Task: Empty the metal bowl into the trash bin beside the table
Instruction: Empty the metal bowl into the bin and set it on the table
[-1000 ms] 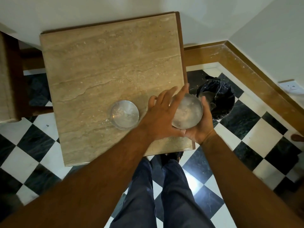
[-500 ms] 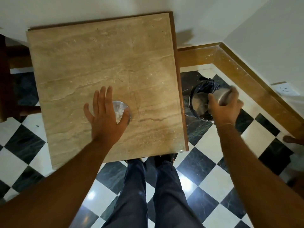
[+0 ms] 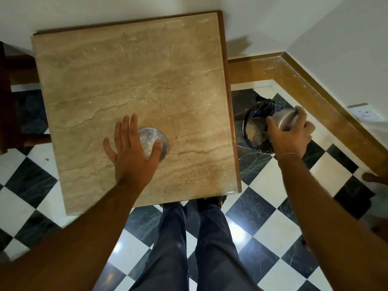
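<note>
My right hand (image 3: 290, 136) grips a metal bowl (image 3: 283, 119) tipped on its side over the mouth of the trash bin (image 3: 245, 131), which has a black liner and pale waste inside and stands on the floor right of the marble table (image 3: 117, 76). A second metal bowl (image 3: 154, 139) with whitish residue rests on the table. My left hand (image 3: 131, 150) lies flat over its left part with fingers spread, the thumb on its near rim.
A wooden skirting runs along the walls behind the bin, with a white wall socket (image 3: 365, 114) at the right. Dark wooden furniture (image 3: 8, 101) stands left of the table. My legs in dark trousers (image 3: 195, 244) stand at the table's near edge on checkered floor.
My right hand carried the metal bowl off the table's right edge to the bin and tipped it. My left hand left that bowl and moved onto the second bowl.
</note>
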A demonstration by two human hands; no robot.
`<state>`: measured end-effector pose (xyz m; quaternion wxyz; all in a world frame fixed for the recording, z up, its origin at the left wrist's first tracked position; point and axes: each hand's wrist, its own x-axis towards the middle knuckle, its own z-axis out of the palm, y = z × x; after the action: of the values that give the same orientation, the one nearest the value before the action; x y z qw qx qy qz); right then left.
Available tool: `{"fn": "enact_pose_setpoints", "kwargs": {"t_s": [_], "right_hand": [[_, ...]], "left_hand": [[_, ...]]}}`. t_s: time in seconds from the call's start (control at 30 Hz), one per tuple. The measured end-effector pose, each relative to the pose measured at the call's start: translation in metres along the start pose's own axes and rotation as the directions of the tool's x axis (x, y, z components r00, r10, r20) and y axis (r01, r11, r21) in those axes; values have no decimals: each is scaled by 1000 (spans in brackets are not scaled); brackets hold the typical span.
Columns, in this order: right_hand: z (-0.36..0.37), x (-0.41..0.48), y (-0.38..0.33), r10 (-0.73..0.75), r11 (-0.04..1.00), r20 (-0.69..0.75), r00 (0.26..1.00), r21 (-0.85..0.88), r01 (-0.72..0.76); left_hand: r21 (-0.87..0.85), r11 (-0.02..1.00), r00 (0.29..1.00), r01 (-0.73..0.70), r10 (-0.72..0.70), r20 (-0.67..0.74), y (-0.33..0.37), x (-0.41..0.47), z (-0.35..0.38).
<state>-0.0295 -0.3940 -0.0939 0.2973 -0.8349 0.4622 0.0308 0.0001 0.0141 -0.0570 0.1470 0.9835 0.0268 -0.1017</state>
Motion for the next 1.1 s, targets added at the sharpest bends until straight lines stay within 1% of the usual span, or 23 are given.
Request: {"fn": "enact_pose_setpoints", "kwargs": {"t_s": [0.07,0.1,0.13,0.17,0.2,0.23,0.27,0.3,0.37,0.43,0.47,0.5,0.53,0.57,0.6,0.63,0.67,0.73,0.87,0.93,1.0,1.03,1.1], "right_hand": [[1,4,-6,-137,990,-131,982,-4,138],[4,7,-5,-172,985,-129,977,-49,167],[9,7,-4,-149,986,-67,987,-88,143],[13,4,2,-56,991,32,998,-121,60],[15,1,11,49,988,93,994,-153,-35],[16,-1,18,80,988,83,993,-137,-68],[13,1,20,74,996,43,996,-58,-72],[7,5,13,95,992,5,995,80,-95],[-4,14,0,151,931,-7,989,338,-139],[-16,12,-6,231,803,89,969,545,-241],[-23,7,-9,259,712,169,951,632,-306],[-30,3,-10,275,590,271,923,710,-384],[-36,1,-12,271,458,385,882,754,-470],[-39,-3,-13,245,345,491,836,762,-548],[-41,-8,-13,197,266,573,796,750,-606],[-40,-15,-13,141,227,632,762,729,-646],[-38,-23,-15,85,225,673,735,706,-672],[-28,-39,-22,16,291,721,692,659,-693],[2,-68,-48,80,473,775,627,524,-708],[16,-80,-60,90,589,753,651,487,-645],[28,-87,-65,42,711,715,698,469,-523],[33,-89,-67,28,748,701,713,458,-480],[41,-91,-69,31,774,682,731,446,-449]], "left_hand": [[-14,1000,1000,16,-16,-1,0,1,1],[-16,999,1000,31,-31,2,0,0,1],[-13,999,999,44,-43,9,1,-1,1],[-11,999,999,46,-45,26,1,-2,0],[-16,999,998,41,-41,43,0,-3,-1],[-24,999,998,42,-41,49,0,-2,-2],[-27,998,997,52,-51,49,0,-1,-3],[-29,997,996,72,-71,45,0,-1,-4],[-37,994,993,99,-97,62,-1,-2,-5],[-50,994,990,102,-96,100,-1,-3,-6],[-47,994,989,97,-91,114,-1,-4,-7],[-43,995,989,94,-89,121,-2,-6,-8],[-41,994,988,100,-94,125,-3,-6,-9],[-39,993,985,112,-106,135,-5,-7,-10],[-36,991,981,126,-119,155,-5,-7,-11],[-29,990,975,135,-128,180,-6,-7,-11],[-18,990,970,140,-133,204,-6,-7,-12],[-2,990,961,141,-136,240,-7,-6,-13],[-9,985,943,171,-161,290,-8,-5,-16],[0,987,939,161,-153,309,-6,-4,-16],[27,991,940,133,-135,314,-3,-4,-16],[38,992,939,124,-130,317,-1,-4,-16],[48,992,936,114,-124,329,1,-4,-15]]}}
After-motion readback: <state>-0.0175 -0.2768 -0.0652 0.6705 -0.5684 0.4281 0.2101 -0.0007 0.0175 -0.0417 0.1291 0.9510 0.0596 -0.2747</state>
